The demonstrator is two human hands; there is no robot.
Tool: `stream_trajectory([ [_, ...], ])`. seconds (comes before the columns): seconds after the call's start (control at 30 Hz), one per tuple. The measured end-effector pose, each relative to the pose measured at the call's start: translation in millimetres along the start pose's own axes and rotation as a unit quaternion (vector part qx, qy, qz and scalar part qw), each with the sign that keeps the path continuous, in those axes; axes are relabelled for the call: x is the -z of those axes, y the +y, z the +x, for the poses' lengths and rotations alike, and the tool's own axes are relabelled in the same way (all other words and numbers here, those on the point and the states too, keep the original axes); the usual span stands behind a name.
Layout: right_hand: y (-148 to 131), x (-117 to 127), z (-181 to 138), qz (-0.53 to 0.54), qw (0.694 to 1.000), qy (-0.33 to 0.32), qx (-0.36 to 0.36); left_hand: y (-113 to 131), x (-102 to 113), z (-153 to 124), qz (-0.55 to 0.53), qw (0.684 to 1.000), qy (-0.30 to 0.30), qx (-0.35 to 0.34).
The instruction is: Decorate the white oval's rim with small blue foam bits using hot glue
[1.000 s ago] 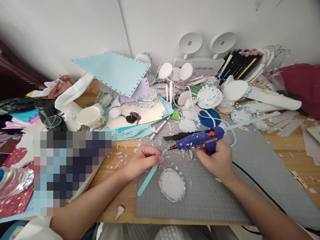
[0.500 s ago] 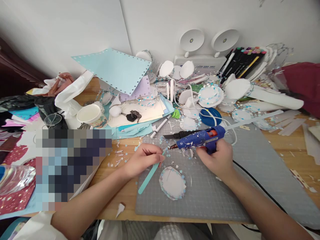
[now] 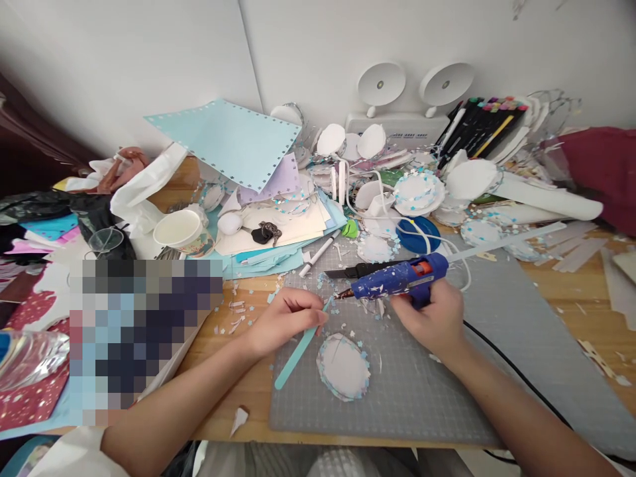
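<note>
My left hand (image 3: 283,322) is closed in a pinch on a long teal strip (image 3: 298,351) that slants down to the left over the grey cutting mat (image 3: 437,397). My right hand (image 3: 431,320) grips a blue glue gun (image 3: 400,279) flecked with white, its nozzle pointing left at the strip's upper end. Just below the two hands lies a white oval disc (image 3: 344,366) edged with small blue bits. A black cord (image 3: 517,374) runs from the gun across the mat to the right.
Behind the mat sit a black utility knife (image 3: 365,269), a white marker (image 3: 318,254), a paper cup (image 3: 183,232), keys (image 3: 265,232), stacked coloured paper (image 3: 233,139), several white discs (image 3: 417,189) and a set of marker pens (image 3: 479,122). A red bag (image 3: 601,165) lies far right.
Almost nothing has moved. Both hands hold their places; the glue gun's nozzle stays at the strip's upper end, and the view shifts only slightly.
</note>
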State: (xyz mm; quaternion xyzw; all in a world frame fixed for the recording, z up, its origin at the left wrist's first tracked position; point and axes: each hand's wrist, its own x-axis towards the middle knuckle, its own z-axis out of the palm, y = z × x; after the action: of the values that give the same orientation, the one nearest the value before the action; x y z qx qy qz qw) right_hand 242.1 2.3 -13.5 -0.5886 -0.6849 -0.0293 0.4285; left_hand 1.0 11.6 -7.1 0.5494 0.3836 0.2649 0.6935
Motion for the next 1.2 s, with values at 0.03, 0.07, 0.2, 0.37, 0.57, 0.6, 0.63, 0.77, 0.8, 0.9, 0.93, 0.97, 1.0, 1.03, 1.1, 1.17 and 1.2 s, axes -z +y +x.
stream_trajectory([
  [0.03, 0.2, -0.1, -0.2, -0.001, 1.0, -0.001, -0.002, -0.2, 0.1, 0.0, 0.001, 1.0, -0.001, 0.0],
  [0.07, 0.4, -0.2, -0.4, -0.003, 1.0, -0.002, -0.004, -0.2, 0.1, 0.1, 0.002, 1.0, -0.001, -0.001],
  [0.2, 0.4, 0.0, -0.5, -0.009, 1.0, -0.005, -0.008, 1.0, -0.2, 0.0, 0.004, 1.0, -0.004, 0.004],
  [0.37, -0.1, 0.9, 0.3, -0.002, 1.0, -0.008, -0.018, 1.9, -0.5, -0.1, 0.001, 1.0, -0.003, 0.009],
  [0.57, -0.3, 1.8, 0.4, -0.01, 0.999, -0.017, -0.036, 2.5, -0.4, 0.2, 0.009, 1.0, -0.003, 0.009],
  [0.6, -0.5, 1.8, 0.4, -0.009, 0.999, -0.02, -0.035, 2.4, -0.4, 0.3, 0.007, 1.0, -0.003, 0.01],
  [0.63, -0.7, 1.8, 0.4, -0.008, 0.999, -0.021, -0.033, 2.3, -0.4, 0.4, 0.006, 1.0, -0.004, 0.009],
  [0.77, -1.8, 1.4, 0.5, -0.007, 0.999, -0.012, -0.028, 2.5, -0.7, 0.6, 0.01, 1.0, -0.001, 0.005],
  [0.8, -2.0, 1.3, 0.5, -0.009, 0.999, -0.011, -0.03, 2.8, -0.8, 0.5, 0.012, 1.0, -0.001, 0.004],
  [0.9, -1.6, 1.3, 0.1, -0.015, 0.999, -0.016, -0.04, 4.1, -1.0, 0.0, 0.014, 1.0, -0.003, 0.003],
  [0.93, -1.0, 1.3, -0.3, -0.017, 0.999, -0.017, -0.042, 4.4, -1.0, -0.1, 0.013, 1.0, -0.002, 0.003],
  [0.97, -0.1, 1.2, -0.8, -0.021, 0.999, -0.017, -0.043, 4.5, -1.0, -0.2, 0.013, 1.0, -0.002, 0.005],
  [1.0, 0.8, 1.0, -1.4, -0.025, 0.999, -0.016, -0.041, 4.5, -0.9, -0.3, 0.012, 1.0, -0.002, 0.007],
  [1.03, 1.7, 0.6, -2.1, -0.031, 0.999, -0.014, -0.035, 4.2, -0.8, -0.3, 0.012, 1.0, -0.002, 0.009],
  [1.1, 2.7, -0.4, -2.7, -0.044, 0.999, 0.0, -0.014, 3.3, -0.6, -0.3, 0.012, 1.0, -0.003, 0.01],
  [1.17, 1.9, -0.6, -1.4, -0.059, 0.998, 0.017, 0.002, 2.4, -0.5, -0.3, 0.011, 1.0, -0.003, 0.009],
  [1.2, 1.1, 0.3, 0.1, -0.065, 0.998, 0.025, 0.0, 2.0, -0.4, -0.4, 0.009, 1.0, -0.002, 0.008],
])
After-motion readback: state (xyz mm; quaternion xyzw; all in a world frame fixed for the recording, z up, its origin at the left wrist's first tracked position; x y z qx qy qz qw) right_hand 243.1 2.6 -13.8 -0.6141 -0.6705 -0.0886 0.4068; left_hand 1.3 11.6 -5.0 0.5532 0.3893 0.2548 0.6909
